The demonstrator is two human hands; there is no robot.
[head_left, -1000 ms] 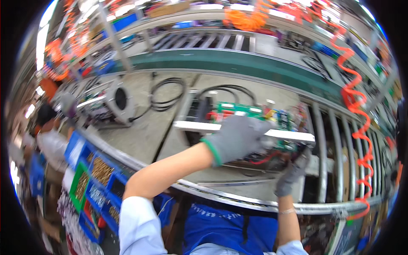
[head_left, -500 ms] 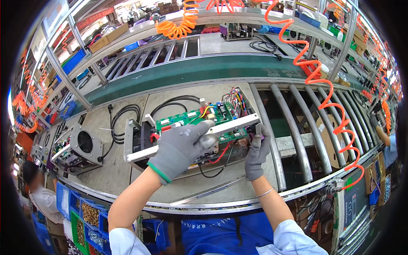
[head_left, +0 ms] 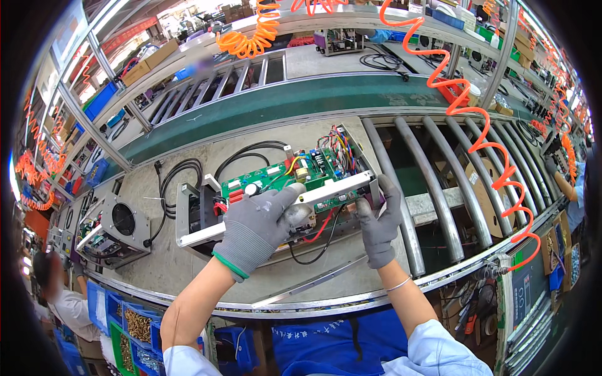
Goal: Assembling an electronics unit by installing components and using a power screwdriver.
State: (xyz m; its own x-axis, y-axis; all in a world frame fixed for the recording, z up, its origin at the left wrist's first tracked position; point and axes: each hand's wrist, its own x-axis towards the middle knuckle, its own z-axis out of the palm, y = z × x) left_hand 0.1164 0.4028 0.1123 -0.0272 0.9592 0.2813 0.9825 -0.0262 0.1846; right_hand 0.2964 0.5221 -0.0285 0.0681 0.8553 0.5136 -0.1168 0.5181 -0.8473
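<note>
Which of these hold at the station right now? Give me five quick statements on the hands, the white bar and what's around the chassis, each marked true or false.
1. The left hand is on the white bar. True.
2. The right hand is at the bar's left end. False: the right hand is by its right end.
3. A fan unit sits to the left of the chassis. True.
4. The rollers are to the left of the chassis. False: the rollers are to its right.
5. A metal strip lies on the near side of the chassis. True.
</note>
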